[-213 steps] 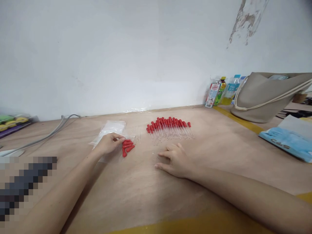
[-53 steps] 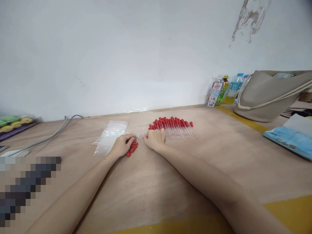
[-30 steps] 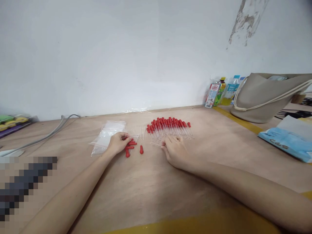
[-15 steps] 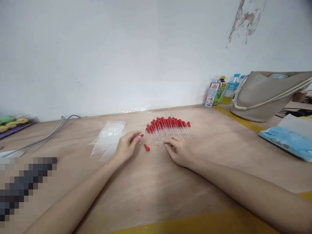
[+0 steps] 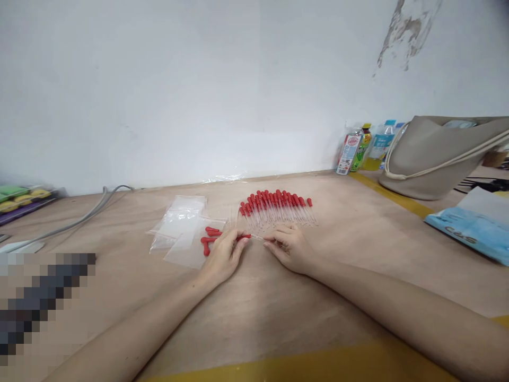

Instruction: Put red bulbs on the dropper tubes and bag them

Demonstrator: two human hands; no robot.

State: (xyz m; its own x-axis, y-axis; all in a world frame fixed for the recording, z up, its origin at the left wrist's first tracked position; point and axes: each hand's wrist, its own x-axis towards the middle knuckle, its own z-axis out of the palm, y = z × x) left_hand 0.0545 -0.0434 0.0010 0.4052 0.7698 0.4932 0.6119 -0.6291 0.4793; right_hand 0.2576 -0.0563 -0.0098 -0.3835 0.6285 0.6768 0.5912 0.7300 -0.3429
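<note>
Between thumb and fingers, my left hand [image 5: 225, 253] pinches a red rubber dropper bulb [image 5: 247, 236]. From the other side my right hand [image 5: 291, 249] pinches a thin clear dropper tube [image 5: 257, 237], whose end meets the bulb's mouth. How far the tube sits inside the bulb I cannot tell. Several loose red bulbs [image 5: 205, 247] lie just left of my left hand. Behind both hands, a fanned row of droppers [image 5: 274, 201] rests on the table, red bulbs pointing away from me. A few bare clear tubes [image 5: 233, 216] lie at the row's left end.
Clear zip bags [image 5: 181, 220] lie at the left, beside the loose bulbs. A grey cable [image 5: 93, 209] runs along the far left. Bottles [image 5: 360, 148], a grey bag [image 5: 425, 156] and a blue tissue pack [image 5: 469, 225] stand or lie at the right. A white wall [image 5: 199, 95] bounds the back.
My left hand has moved right and taken up a red bulb, bringing it against the tube in my right hand. Loose bulbs behind the left hand now show. The right hand stays nearly in place.
</note>
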